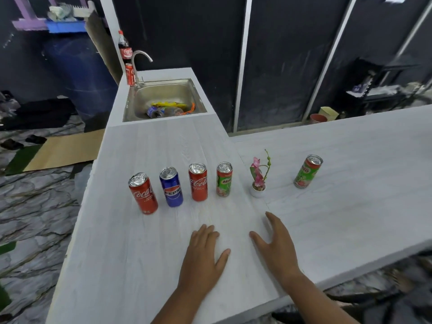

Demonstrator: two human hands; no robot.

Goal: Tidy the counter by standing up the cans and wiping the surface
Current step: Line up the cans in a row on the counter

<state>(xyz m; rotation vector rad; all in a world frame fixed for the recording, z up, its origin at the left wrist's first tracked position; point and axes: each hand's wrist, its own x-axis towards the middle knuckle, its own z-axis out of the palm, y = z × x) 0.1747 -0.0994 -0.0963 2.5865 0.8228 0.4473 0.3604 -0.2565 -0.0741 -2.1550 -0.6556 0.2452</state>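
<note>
Our left hand [203, 251] and right hand [278, 249] lie flat on the pale wood-grain bench [140, 265], fingers straight and spread, holding nothing. Beyond them, upright in a row, stand a red Coca-Cola can [143, 194], a blue Pepsi can [171, 187], a second red Coca-Cola can [198, 182], a green Milo can [224, 179], a small white pot of pink flowers [258, 184] and a second green Milo can [307, 171]. Farthest is the steel sink [163, 90].

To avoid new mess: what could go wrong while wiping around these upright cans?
The right hand lies near the small white pot of pink flowers; a sweep may tip it. The slim blue metal Pepsi can stands close beside a red metal Coca-Cola can; knocked, one may topple the other.
</note>
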